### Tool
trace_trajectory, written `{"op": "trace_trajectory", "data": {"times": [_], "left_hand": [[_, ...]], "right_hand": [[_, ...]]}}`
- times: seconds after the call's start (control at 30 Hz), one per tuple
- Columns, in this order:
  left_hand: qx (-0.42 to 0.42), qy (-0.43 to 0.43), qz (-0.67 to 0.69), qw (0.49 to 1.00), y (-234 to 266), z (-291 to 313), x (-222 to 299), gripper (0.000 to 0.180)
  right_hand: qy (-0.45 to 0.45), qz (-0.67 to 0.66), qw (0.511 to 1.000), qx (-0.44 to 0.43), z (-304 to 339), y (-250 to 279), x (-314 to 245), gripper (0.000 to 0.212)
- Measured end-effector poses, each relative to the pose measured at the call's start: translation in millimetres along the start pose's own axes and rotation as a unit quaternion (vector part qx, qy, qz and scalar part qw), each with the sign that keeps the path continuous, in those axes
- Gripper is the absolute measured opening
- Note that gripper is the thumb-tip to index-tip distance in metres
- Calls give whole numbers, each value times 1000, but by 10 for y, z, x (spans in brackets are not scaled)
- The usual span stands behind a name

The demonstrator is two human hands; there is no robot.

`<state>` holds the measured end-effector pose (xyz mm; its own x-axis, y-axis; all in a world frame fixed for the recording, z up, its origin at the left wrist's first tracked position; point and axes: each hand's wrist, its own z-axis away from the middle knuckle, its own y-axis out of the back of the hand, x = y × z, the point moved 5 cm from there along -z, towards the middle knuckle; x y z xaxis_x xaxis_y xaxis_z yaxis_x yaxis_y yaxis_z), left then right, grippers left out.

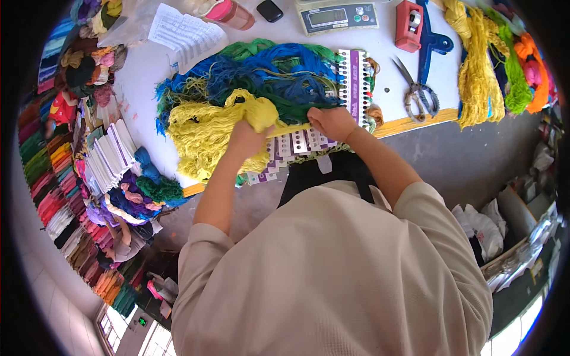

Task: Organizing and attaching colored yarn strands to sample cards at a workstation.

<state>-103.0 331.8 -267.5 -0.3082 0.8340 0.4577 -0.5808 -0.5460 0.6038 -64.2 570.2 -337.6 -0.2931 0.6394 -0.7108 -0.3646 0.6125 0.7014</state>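
My left hand (pixel 246 141) is closed around a bunch of yellow embroidery thread (pixel 205 127), whose loose loops spread over the table's near edge. A taut yellow strand runs across to my right hand (pixel 333 123), which is closed with its fingers pinching the strand's other end. Blue and green thread (pixel 267 74) lies in a tangled heap just beyond both hands. Beside my right hand lies a white thread card (pixel 354 80) with a purple stripe and punched holes. Several more punched cards (pixel 291 145) overlap below the strand, partly hidden by my hands.
Scissors (pixel 418 98), a red tape dispenser (pixel 409 26) and a digital scale (pixel 338 18) sit on the white table (pixel 386 71). A written sheet (pixel 184 35) lies at the far left. Yellow hanks (pixel 475 65) hang at the right edge. Another person (pixel 124 246) is at the left.
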Motion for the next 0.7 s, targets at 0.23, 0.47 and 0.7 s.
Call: {"op": "trace_trajectory", "data": {"times": [0.23, 0.47, 0.7], "left_hand": [[-81, -98, 580, 804, 622, 507, 117, 54], [-269, -221, 662, 663, 715, 1196, 689, 102], [-197, -313, 510, 777, 909, 1474, 452, 120]], "right_hand": [[-38, -14, 999, 26, 9, 122, -213, 13], [-145, -578, 803, 6, -383, 508, -1429, 29], [-142, -595, 786, -82, -526, 471, -2314, 18]]}}
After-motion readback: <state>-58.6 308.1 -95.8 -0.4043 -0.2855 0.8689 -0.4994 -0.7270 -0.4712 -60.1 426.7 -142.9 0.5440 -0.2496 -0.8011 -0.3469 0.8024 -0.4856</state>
